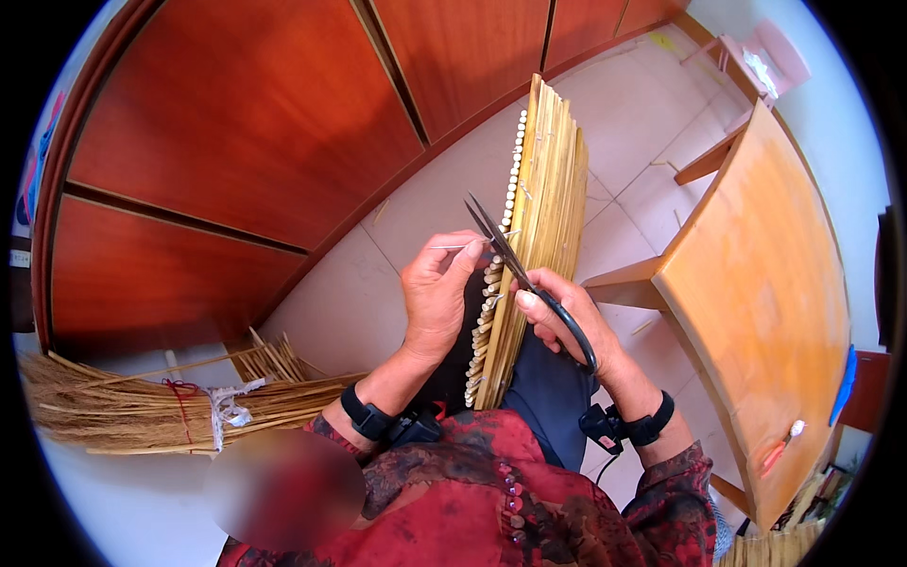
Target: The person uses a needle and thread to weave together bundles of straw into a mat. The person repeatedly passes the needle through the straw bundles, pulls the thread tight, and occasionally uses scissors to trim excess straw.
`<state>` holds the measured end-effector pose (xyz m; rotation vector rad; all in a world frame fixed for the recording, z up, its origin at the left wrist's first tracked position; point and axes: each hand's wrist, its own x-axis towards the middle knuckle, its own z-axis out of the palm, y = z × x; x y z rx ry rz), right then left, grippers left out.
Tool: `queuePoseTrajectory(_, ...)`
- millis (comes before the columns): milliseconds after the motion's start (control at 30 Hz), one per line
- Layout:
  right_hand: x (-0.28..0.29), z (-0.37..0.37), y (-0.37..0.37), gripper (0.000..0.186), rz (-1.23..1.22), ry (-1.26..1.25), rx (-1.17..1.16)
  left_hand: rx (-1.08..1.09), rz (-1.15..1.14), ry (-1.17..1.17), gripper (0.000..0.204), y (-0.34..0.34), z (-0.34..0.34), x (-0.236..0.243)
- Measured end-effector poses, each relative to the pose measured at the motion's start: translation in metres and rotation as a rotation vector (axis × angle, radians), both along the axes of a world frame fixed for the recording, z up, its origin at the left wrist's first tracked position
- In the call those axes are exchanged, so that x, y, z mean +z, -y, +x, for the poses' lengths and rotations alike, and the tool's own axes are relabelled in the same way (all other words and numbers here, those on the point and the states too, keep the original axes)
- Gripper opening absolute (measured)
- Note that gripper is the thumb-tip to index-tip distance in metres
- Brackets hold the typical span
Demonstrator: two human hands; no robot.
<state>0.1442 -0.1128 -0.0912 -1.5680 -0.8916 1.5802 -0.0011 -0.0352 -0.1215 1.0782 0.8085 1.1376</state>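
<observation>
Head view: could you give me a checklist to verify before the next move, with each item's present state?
1. Scissors held by the handles in the right hand: ok.
2. White string pinched between thumb and finger of the left hand: ok.
3. Left fingertips well clear of the blades: not ok; they look very close to them.
4. String lying between the two blades: cannot tell; the crossing is too small to make out.
5. Stalk mat steadied by a full hand grip: not ok; both hands are occupied with the string and scissors.
</observation>
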Motion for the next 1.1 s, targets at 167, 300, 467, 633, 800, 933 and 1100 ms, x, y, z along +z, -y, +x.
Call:
queuePoseTrajectory(167, 0.0001, 0.0011, -0.002, 0.04, -0.022, -0.015, 0.005, 0.0, -0.01, -0.006, 0.01, 0.0007, -0.0001, -0.002)
queuePoseTrajectory(300, -0.0034, 0.0015, -0.001, 0.04, -0.042, -0.029, 0.025, -0.004, -0.054, 0.037, 0.011, 0.0, 0.0012, -0.0043)
queuePoseTrajectory(467, -0.0073, 0.0012, 0.0032, 0.037, 0.045, -0.123, -0.004, -0.005, -0.051, 0.052, 0.01, 0.0048, 0.0015, -0.0052)
queuePoseTrajectory(633, -0.003, 0.0037, 0.0007, 0.046, 0.165, 0.24, 0.136, -0.033, -0.043, 0.055, 0.009, 0.0047, 0.0004, -0.0058)
queuePoseTrajectory(800, -0.005, 0.0035, 0.0008, 0.049, 0.15, 0.156, 0.095, -0.035, -0.065, 0.09, 0.009, 0.0053, 0.0006, -0.0018)
queuePoseTrajectory(933, -0.001, 0.0039, -0.0018, 0.047, 0.1, 0.146, 0.093, -0.021, -0.064, 0.097, 0.009, 0.0054, 0.0014, -0.0024)
queuePoseTrajectory(1100, -0.0068, 0.0019, -0.0021, 0.045, 0.126, 0.252, 0.093, -0.025, -0.071, 0.094, 0.008, 0.0048, 0.0032, -0.0012)
